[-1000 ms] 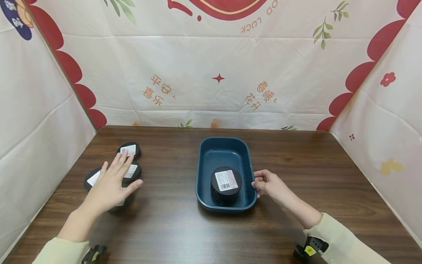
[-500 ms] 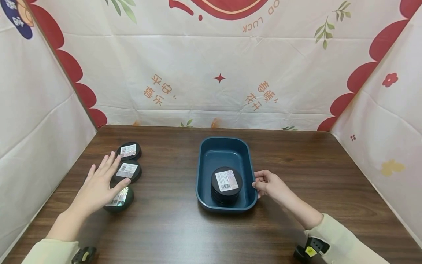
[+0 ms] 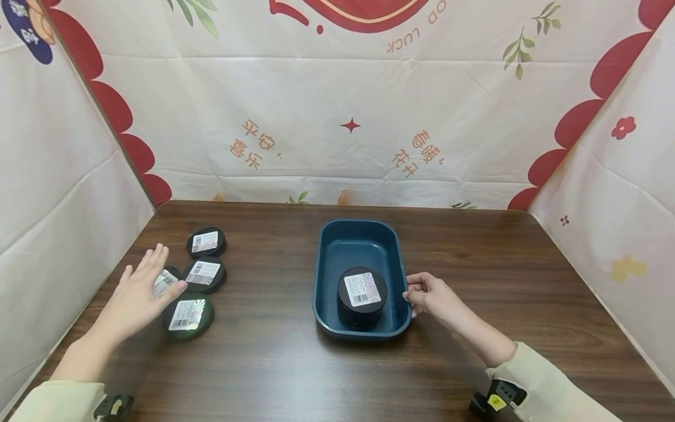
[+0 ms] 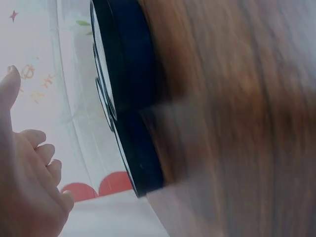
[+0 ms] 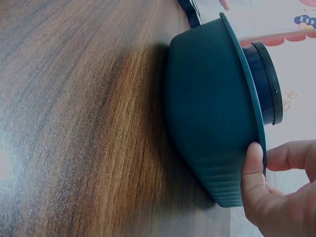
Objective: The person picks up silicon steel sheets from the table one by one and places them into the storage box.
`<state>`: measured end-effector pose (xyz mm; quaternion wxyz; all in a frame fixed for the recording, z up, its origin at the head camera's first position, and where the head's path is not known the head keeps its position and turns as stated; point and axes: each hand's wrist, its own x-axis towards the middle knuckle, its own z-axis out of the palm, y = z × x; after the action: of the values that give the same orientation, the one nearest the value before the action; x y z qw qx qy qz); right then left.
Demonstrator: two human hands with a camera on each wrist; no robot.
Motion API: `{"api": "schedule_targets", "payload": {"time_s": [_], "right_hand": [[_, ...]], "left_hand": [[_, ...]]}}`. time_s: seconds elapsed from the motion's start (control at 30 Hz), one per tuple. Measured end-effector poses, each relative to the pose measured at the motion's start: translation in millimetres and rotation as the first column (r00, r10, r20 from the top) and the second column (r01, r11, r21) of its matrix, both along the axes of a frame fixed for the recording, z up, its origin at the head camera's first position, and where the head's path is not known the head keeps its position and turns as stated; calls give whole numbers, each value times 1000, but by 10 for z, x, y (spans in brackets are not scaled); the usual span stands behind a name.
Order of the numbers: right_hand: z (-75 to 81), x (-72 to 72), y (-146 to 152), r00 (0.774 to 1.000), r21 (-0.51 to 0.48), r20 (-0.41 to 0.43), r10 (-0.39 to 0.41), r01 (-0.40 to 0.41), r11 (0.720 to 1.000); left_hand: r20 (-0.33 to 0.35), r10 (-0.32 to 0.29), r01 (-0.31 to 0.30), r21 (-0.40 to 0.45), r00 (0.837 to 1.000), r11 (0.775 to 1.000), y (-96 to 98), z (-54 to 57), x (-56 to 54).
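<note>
Several flat round black containers with white labels lie together at the left of the table: a far one (image 3: 206, 241), a middle one (image 3: 204, 274), a near one with a greenish sheen (image 3: 188, 317) and one (image 3: 166, 280) partly hidden behind my left hand (image 3: 133, 298). That hand hovers over their left side with spread fingers, holding nothing; in the left wrist view it is apart from the dark containers (image 4: 133, 54). My right hand (image 3: 431, 298) pinches the right rim of a deep blue tray (image 3: 358, 249), thumb outside. A stack of black round containers (image 3: 362, 289) stands in the tray's near half, rising above the rim.
The brown wooden table (image 3: 263, 363) has a printed white cloth (image 3: 316, 94) hanging behind it and more cloth at both sides. Bare tabletop lies between the left containers and the tray.
My left hand has drawn back leftward and toward me off the containers, uncovering more of them. The right hand, the tray and its stack have stayed in place.
</note>
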<state>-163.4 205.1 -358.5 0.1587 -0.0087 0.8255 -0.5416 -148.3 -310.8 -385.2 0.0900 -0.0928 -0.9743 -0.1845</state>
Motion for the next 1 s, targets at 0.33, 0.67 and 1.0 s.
{"api": "schedule_targets", "payload": {"time_s": [0.33,0.67,1.0], "right_hand": [[-14,-5,13,1000,-10,-3,5,-5,1000],[-26,-15,10,1000,-29,-12,3,-3,1000],[-29,-13,26,1000,-40,-16,8,-8,999]], "left_hand": [[63,9,-15,84,998,996,-225,-46,-40],[214,107,-122,62,971,991,-310,-29,-23],[309,117,-123,1,944,992,-339,-49,-82]]}}
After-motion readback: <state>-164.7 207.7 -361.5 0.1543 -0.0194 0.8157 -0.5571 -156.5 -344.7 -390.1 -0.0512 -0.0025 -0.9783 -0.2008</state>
